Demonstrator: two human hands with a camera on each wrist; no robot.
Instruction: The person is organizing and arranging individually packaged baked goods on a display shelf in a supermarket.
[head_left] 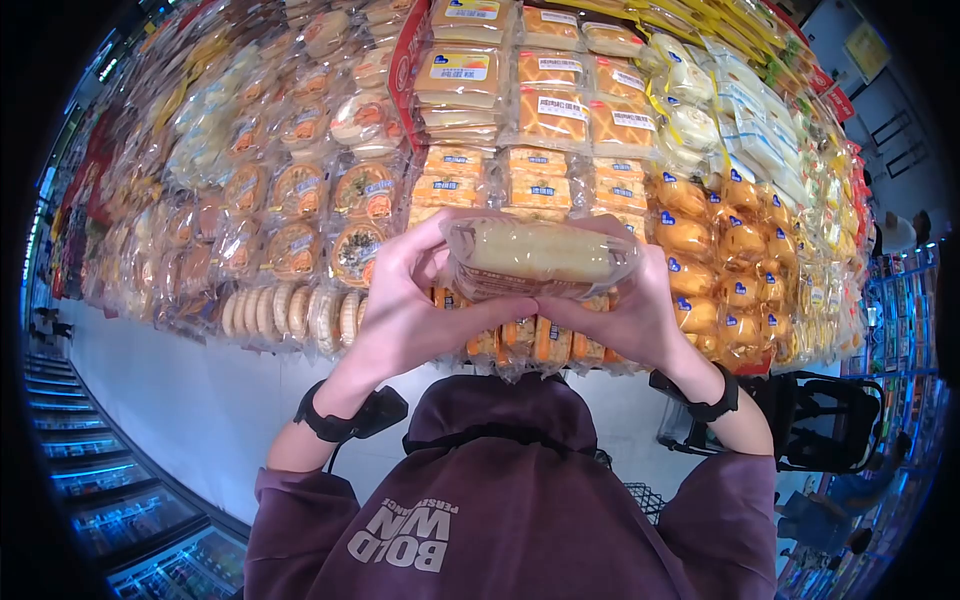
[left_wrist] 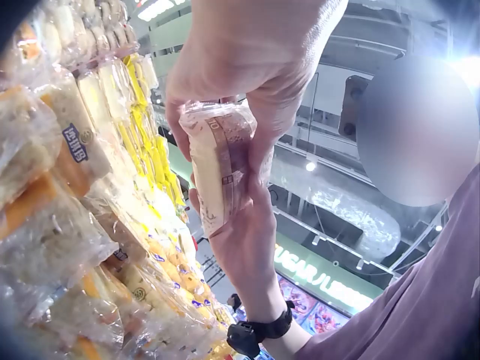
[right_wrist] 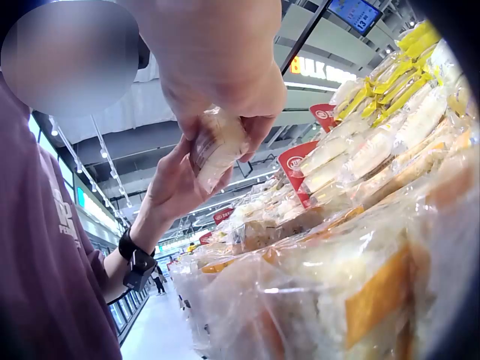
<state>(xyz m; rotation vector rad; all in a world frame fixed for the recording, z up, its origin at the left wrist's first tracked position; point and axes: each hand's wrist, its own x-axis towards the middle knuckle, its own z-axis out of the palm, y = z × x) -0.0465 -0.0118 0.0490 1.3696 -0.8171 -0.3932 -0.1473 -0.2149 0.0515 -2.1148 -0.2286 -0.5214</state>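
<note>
Both hands grip one pastry in a clear wrapper (head_left: 540, 252), pale with brown print on its side, held up over the front of a bakery display. My left hand (head_left: 408, 285) grips its left end, and my right hand (head_left: 640, 300) its right end. The thumbs meet along the near side, while the other fingers go round the ends, partly hidden behind the pack. In the left wrist view the pastry (left_wrist: 216, 169) is seen end-on between the hands. The right wrist view shows its wrapper (right_wrist: 217, 148) shiny and creased.
Below the hands lie orange-and-white wrapped cakes (head_left: 540, 190). Golden buns (head_left: 690, 275) are stacked to the right, round topped pastries (head_left: 358, 250) to the left. A red divider (head_left: 405, 70) stands farther back. A black cart (head_left: 835, 420) is at the right.
</note>
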